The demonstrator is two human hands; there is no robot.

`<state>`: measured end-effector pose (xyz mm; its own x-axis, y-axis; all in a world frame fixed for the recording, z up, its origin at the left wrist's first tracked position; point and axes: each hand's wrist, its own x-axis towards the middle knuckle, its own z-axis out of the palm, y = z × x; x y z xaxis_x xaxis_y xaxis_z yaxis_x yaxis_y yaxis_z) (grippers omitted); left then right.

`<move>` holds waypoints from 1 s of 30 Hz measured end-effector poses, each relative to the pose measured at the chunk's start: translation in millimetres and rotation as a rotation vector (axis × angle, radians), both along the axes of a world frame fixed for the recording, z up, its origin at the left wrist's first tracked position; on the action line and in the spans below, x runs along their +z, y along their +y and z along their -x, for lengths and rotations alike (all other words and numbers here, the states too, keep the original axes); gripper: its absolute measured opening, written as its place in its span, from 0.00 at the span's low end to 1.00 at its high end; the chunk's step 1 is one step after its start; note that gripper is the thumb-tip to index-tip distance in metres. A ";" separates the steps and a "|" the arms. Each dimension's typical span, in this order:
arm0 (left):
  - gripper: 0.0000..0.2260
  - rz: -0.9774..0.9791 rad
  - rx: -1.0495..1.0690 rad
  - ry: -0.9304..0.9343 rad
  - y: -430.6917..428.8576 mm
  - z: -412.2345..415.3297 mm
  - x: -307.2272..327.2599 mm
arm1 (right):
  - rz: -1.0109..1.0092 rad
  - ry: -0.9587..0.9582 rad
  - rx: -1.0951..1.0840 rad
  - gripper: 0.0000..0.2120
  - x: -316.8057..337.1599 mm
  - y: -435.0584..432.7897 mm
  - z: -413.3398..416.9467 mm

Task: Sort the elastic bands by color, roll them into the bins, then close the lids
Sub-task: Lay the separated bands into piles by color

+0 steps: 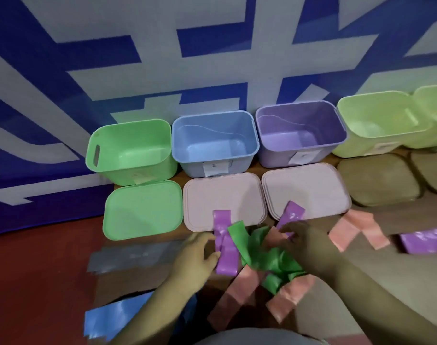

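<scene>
Head view, described near to far. At the lower left a blue elastic band [107,317] lies flat, with a grey elastic band [132,257] just beyond it. In the centre foreground is a loose pile of pink elastic bands [239,292] and green elastic bands [272,260], overlapping one another.

The left hand [197,255] is at the left edge of this pile. Its thumb and curled fingers pinch a purple elastic band [226,255], whose far end lies on the middle lid. The right hand [302,239] reaches over the pile with fingers bent downward at the near end of a second purple band [290,215]. Blur prevents telling whether this hand grips anything. Right of that hand lie more pink bands [354,230], and a third purple band [426,241] lies at the right edge.

The next row holds the lids, each laid flat in front of a bin:
- green lid [142,210]
- pink lid [222,192]
- second pink lid [314,185], with the second purple band across its near edge
- brown lids [376,180]

The far row holds the open bins, standing side by side against a blue-and-white wall banner [212,46]:
- green bin [130,135]
- blue bin [212,125]
- purple bin [299,118]
- pale green bin [376,113]
</scene>
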<state>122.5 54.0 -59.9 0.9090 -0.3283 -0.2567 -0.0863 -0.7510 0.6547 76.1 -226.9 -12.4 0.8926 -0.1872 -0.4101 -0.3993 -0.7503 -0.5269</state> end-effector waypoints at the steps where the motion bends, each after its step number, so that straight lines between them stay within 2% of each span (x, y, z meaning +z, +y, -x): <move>1: 0.15 -0.004 -0.010 -0.006 -14.9 -0.4 0.6 | 0.021 0.001 0.002 0.08 -3.5 -15.4 -1.3; 4: 0.17 -0.014 -0.018 0.010 -58.1 0.0 -0.7 | 0.041 0.019 0.043 0.12 -14.2 -58.8 -10.1; 8: 0.17 -0.047 -0.001 0.043 -116.5 -2.0 -1.7 | 0.036 0.042 0.045 0.12 -30.6 -99.7 -34.9; 15: 0.14 -0.072 0.034 0.116 -188.9 -12.8 -2.5 | 0.012 0.082 0.193 0.13 -55.8 -123.3 -79.9; 19: 0.12 -0.089 0.060 0.200 -208.7 -21.9 -10.2 | -0.070 0.121 0.168 0.18 -69.6 -127.7 -89.7; 26: 0.11 -0.137 0.033 0.250 -212.8 -27.4 -26.3 | -0.058 0.129 0.172 0.13 -83.0 -118.2 -91.7; 30: 0.19 -0.076 0.076 0.316 -207.3 -24.5 -27.3 | -0.093 0.066 0.187 0.09 -61.8 -113.3 -89.9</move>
<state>147.0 -153.2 -87.2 0.8018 -0.2319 -0.5507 0.1700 -0.7950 0.5823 166.0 -340.3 -74.2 0.8789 0.0205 -0.4766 -0.2940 -0.7636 -0.5749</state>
